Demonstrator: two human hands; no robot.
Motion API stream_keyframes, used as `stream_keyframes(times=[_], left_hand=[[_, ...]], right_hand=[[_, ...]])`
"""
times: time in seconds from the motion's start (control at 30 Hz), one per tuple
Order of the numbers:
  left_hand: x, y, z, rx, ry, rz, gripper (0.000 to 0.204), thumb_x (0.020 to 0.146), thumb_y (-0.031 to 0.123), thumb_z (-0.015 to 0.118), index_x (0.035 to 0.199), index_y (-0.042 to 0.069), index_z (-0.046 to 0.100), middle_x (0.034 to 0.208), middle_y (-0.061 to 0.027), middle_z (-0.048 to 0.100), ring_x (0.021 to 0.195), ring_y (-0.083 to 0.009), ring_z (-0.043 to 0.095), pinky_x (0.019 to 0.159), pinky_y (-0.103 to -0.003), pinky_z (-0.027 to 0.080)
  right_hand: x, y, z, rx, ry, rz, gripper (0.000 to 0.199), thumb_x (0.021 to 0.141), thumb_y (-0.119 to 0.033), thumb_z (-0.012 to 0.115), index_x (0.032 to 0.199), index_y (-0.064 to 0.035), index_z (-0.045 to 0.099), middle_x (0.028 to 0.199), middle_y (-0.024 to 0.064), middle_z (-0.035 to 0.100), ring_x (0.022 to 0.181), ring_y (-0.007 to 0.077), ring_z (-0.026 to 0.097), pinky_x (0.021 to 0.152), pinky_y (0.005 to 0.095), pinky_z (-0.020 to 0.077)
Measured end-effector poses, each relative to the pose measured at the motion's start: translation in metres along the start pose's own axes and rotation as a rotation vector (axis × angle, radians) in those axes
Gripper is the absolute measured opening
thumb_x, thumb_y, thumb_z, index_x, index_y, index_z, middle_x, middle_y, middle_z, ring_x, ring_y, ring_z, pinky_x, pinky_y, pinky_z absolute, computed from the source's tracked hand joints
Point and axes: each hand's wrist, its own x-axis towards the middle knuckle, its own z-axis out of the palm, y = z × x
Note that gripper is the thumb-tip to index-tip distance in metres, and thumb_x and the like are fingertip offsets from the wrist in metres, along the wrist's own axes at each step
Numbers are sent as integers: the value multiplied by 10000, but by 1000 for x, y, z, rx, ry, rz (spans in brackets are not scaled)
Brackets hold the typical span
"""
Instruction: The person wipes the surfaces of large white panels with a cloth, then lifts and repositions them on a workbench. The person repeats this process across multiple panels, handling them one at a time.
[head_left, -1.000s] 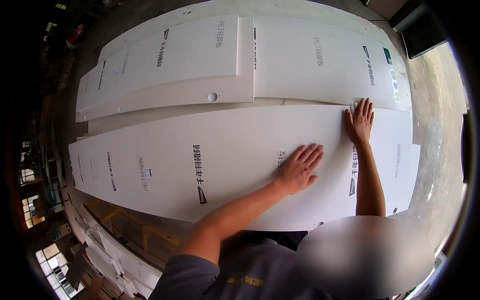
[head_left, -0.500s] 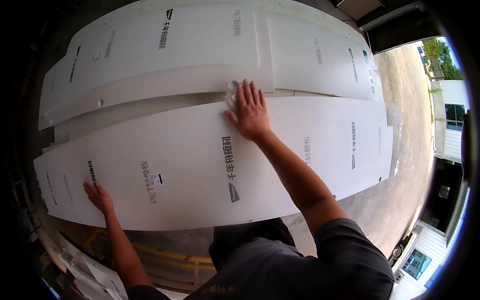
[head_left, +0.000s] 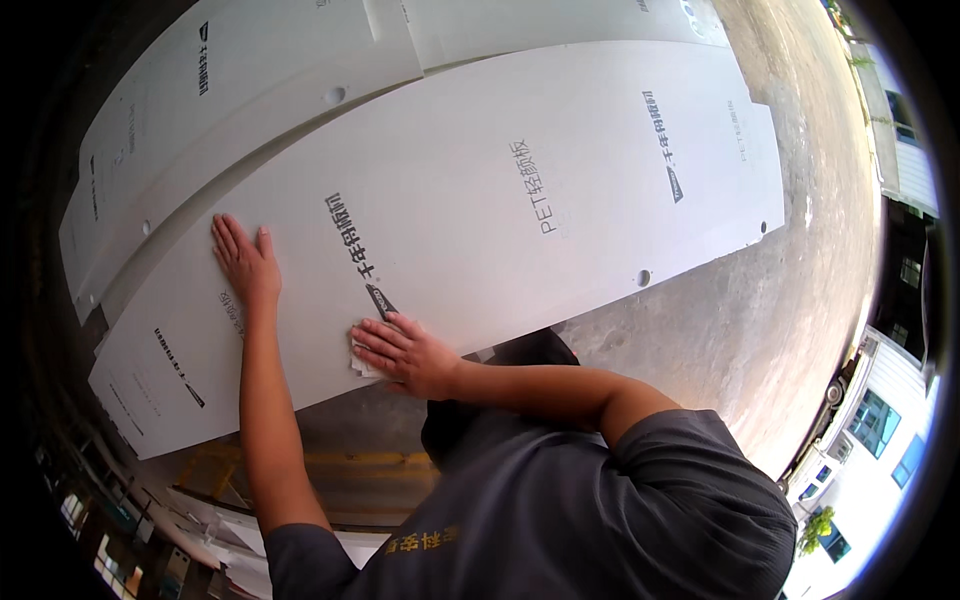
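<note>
A long white panel (head_left: pixel 440 190) with dark printed lettering lies flat and slanted in front of me. My left hand (head_left: pixel 248 265) rests on its left part with palm down, fingers stretched and thumb apart, nothing in it. Near the panel's front edge, my right hand (head_left: pixel 405 355) presses down on a small folded white cloth (head_left: pixel 364 363). Most of the cloth is hidden under my fingers, so its exact kind is hard to make out.
Another white panel (head_left: pixel 250 90) lies beyond, with a narrow gap between. Round holes (head_left: pixel 643 278) pierce the near panel's front edge. Concrete floor (head_left: pixel 690 310) stretches to the right. A yellow frame (head_left: pixel 370 460) stands below at the front left, and a white building (head_left: pixel 880 410) is at the right.
My right hand has come back from the far edge to the near edge with the cloth. My left hand has moved farther from me across the panel. The view has turned.
</note>
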Motion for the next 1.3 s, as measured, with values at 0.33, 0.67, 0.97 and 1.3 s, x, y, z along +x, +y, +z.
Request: stream_keyframes(times=[0.33, 0.67, 0.97, 1.3], left_hand=[[-154, 441, -61, -432, -342, 761, 884, 955, 512, 601, 1589, -26, 300, 1697, -182, 229, 1584, -329, 170, 1281, -526, 125], [-209, 361, -63, -377, -260, 796, 811, 1002, 521, 502, 1611, 24, 298, 1715, -120, 211, 1588, -278, 159, 1293, -478, 106], [-259, 44, -68, -403, -96, 236, 805, 986, 450, 579, 1598, 7, 301, 1702, -146, 228, 1582, -308, 179, 1291, -499, 135], [-292, -256, -77, -301, -25, -94, 825, 982, 454, 606, 1620, 52, 271, 1702, -111, 239, 1580, -281, 194, 1297, -461, 137]], right_hand=[[-361, 440, -80, -299, 519, 1044, 747, 1060, -517, 388, 1643, -80, 226, 1721, 178, 145, 1594, 376, 88, 1275, 522, 80], [-273, 310, -51, -410, 379, 471, 770, 1071, -482, 361, 1642, -7, 159, 1717, 222, 114, 1597, 375, 85, 1281, 518, 59], [-96, 11, 27, -314, 110, 196, 919, 951, -376, 624, 1623, 32, 148, 1701, 268, 104, 1584, 432, 78, 1285, 536, 70], [90, -251, 116, -249, 2, -108, 1001, 890, -392, 732, 1605, 33, 176, 1684, 272, 150, 1576, 428, 124, 1282, 544, 107]])
